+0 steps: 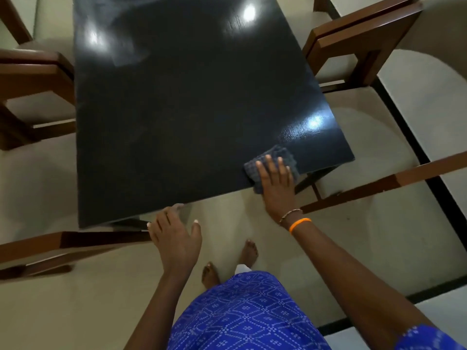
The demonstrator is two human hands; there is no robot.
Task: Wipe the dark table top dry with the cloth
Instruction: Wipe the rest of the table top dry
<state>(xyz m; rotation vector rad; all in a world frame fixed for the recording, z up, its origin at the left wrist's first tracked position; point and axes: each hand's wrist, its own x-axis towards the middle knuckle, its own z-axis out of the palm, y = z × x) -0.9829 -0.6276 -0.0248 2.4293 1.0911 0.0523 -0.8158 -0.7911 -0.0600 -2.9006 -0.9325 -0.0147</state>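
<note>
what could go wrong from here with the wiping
The small dark checked cloth sits at the near right corner of the glossy black table top, partly over the edge, under the flat right hand; a stroke toward the person might drag it off. Hazy streaks show only at the far left, so that part could get missed. The left hand hovers off the table, so it gives no bracing.

Dress [242, 314]: I see blue cloth with a white dotted diamond print.
Right wrist: an orange band [299, 224] and a thin beaded bracelet [290, 213] beside it.
Arms: bare, no sleeves that I can see.
Feet [249, 250]: bare.
</note>
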